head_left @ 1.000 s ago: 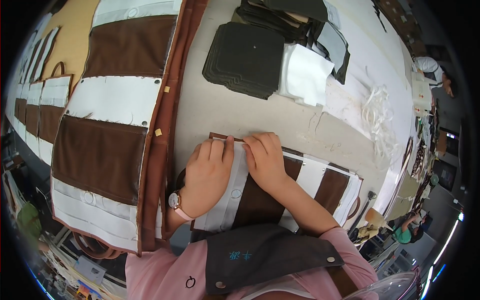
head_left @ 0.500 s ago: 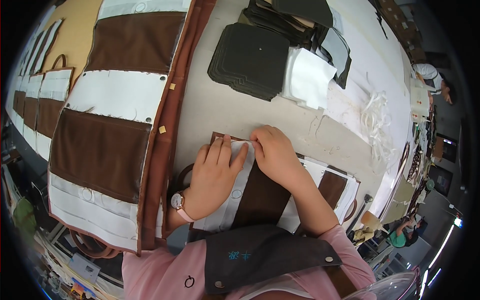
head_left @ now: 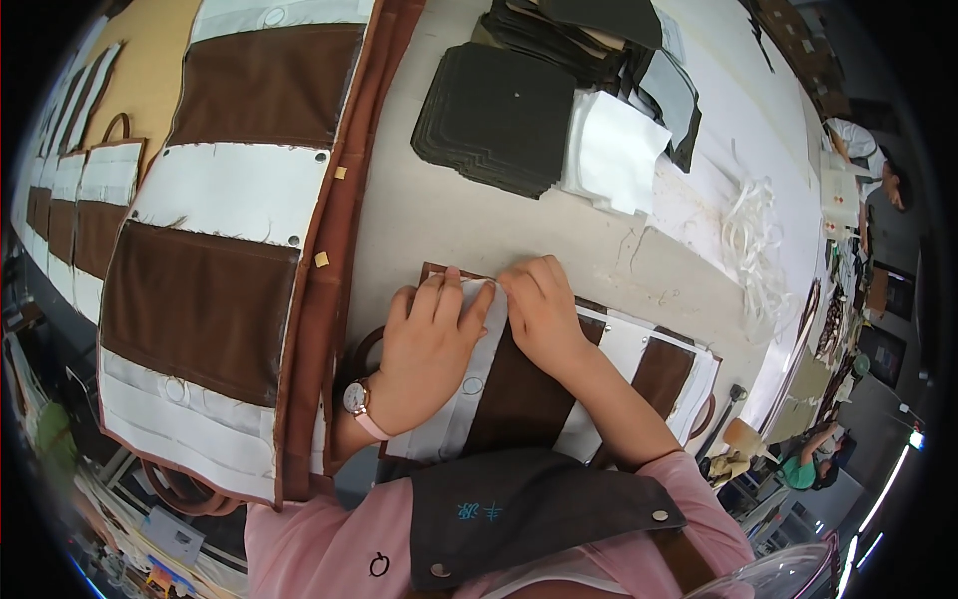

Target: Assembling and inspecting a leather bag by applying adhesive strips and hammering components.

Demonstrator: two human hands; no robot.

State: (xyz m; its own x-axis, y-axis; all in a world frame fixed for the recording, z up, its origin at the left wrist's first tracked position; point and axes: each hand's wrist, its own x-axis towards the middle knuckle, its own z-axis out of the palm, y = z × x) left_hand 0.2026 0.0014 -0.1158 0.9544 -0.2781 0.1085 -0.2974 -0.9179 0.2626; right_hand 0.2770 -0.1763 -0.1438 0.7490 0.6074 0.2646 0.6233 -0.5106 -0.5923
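A brown-and-white bag panel [head_left: 524, 399] with brown edging lies on the table in front of me, a handle loop [head_left: 369, 351] showing at its left. My left hand [head_left: 424, 339] rests on its white far end, fingers stretched out and thumb apart. Beside it, my right hand [head_left: 539, 314] is closed, pinching the panel's far edge near the left thumb. The fingertips hide exactly what is pinched. At the left is a stack of larger brown-and-white bag pieces [head_left: 200, 309] with reddish-brown edges and brown handles [head_left: 180, 489].
Beyond my hands lie a stack of dark cut pieces [head_left: 494, 115] and white sheets [head_left: 614, 150]. White strips [head_left: 753, 235] are heaped at the right of the table [head_left: 399, 230]. More bag pieces [head_left: 105, 200] lie far left. Other people [head_left: 808, 464] are off to the right.
My right hand has shifted slightly left and down along the panel's edge, its forearm turning a little. The left hand stays nearly in place on the panel.
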